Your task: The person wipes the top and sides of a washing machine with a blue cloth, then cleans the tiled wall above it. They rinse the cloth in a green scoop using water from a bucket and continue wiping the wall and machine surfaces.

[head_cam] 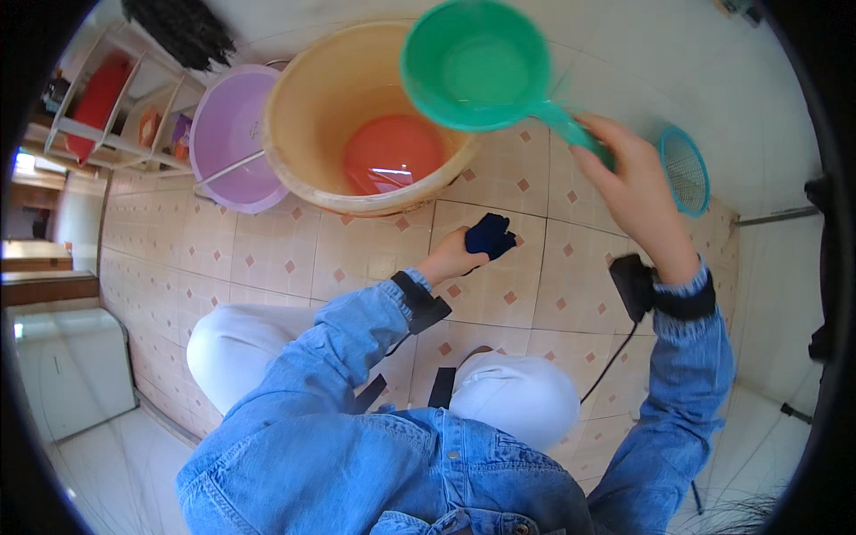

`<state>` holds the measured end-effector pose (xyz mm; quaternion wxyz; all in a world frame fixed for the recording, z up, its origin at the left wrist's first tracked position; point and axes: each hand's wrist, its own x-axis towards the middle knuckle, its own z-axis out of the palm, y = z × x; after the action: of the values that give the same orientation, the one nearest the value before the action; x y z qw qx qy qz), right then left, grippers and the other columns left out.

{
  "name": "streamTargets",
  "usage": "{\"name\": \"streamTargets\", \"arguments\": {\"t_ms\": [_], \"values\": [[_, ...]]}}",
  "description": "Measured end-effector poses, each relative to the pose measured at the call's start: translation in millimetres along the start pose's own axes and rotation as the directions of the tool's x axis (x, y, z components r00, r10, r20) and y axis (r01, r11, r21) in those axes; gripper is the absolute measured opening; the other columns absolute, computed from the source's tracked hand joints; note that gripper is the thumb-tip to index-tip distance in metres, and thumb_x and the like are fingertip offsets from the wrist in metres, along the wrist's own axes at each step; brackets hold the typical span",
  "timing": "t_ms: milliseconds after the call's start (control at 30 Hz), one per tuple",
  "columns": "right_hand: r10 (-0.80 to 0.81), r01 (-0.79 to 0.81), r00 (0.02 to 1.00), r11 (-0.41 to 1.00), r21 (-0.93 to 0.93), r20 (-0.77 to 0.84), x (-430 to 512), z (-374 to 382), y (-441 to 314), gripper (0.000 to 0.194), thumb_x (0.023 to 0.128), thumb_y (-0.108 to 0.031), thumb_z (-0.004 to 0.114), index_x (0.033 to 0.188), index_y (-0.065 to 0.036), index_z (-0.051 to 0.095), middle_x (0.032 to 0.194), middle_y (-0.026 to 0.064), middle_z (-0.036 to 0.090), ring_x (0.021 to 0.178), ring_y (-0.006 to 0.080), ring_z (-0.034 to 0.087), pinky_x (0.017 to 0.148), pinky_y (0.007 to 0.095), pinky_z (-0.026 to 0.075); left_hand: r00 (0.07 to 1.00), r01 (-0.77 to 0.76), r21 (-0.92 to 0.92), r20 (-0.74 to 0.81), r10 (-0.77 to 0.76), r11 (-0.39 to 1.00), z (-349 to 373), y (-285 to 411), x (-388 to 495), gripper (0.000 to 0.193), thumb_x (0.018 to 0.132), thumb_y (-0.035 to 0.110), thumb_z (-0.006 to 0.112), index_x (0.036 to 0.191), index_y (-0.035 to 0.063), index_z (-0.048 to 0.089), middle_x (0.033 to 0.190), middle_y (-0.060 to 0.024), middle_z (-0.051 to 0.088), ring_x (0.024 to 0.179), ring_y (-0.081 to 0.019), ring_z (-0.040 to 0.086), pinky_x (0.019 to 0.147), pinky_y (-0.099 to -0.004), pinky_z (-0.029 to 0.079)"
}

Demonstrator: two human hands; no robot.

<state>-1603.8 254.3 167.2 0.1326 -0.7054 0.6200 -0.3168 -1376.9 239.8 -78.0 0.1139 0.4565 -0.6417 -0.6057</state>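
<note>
My right hand (pixel 628 174) grips the handle of a green plastic dipper (pixel 478 67), which is raised at the right rim of a large yellowish tub (pixel 321 73). A little liquid seems to lie in the dipper. Inside the tub, a reddish round area (pixel 394 154) with a bright reflection shows at the bottom. Below the tub, over the tiled floor, my left hand (pixel 455 254) is closed around a bunched dark blue cloth (pixel 490 237). Its fingers are mostly hidden by the cloth.
A purple basin (pixel 231 140) stands left of the tub, beside a white shelf rack (pixel 87 130) with red and orange items. A blue mesh basket (pixel 684 171) is near the right wall. A dark bristly thing (pixel 180 30) is at the upper left. Patterned tiles (pixel 374 267) cover the floor.
</note>
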Motion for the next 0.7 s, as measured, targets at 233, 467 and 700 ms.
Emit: {"name": "streamTargets", "arguments": {"t_ms": [233,467,700], "values": [[0.083,0.113,0.916,0.886,-0.451,0.392,106.5,118.4,-29.8,0.033,0.085,-0.005,0.059,0.116,-0.007,0.067,0.101,0.0206,0.067,0.095,0.0399,0.064,0.080,0.0483,0.051,0.993,0.018,-0.022,0.116,-0.015,1.000,-6.6,-4.6,-0.9,0.053,0.070,0.033,0.076,0.105,-0.0041,0.063,0.091,-0.0220,0.068,0.087,-0.0374,0.067,0.078,-0.0423,0.053],[0.080,0.247,0.883,0.758,-0.604,0.462,134.1,167.2,-14.9,0.017,0.084,-0.006,0.058,0.095,-0.006,0.071,0.090,0.0204,0.070,0.089,0.0382,0.068,0.078,0.0487,0.054,0.986,-0.093,0.005,0.139,0.091,0.996,10.0,-26.3,16.2,0.049,0.071,0.033,0.074,0.106,-0.0008,0.064,0.097,-0.0239,0.068,0.091,-0.0380,0.067,0.080,-0.0433,0.052],[0.279,0.197,0.759,0.762,-0.616,0.589,148.7,190.0,-20.3,0.021,0.080,-0.001,0.061,0.099,-0.002,0.071,0.096,0.0221,0.069,0.094,0.0386,0.068,0.080,0.0479,0.055,0.989,0.049,0.095,0.135,-0.062,0.994,9.7,-34.0,13.5,0.063,0.069,0.039,0.077,0.110,-0.0057,0.060,0.106,-0.0267,0.066,0.099,-0.0401,0.065,0.085,-0.0438,0.052]]}}
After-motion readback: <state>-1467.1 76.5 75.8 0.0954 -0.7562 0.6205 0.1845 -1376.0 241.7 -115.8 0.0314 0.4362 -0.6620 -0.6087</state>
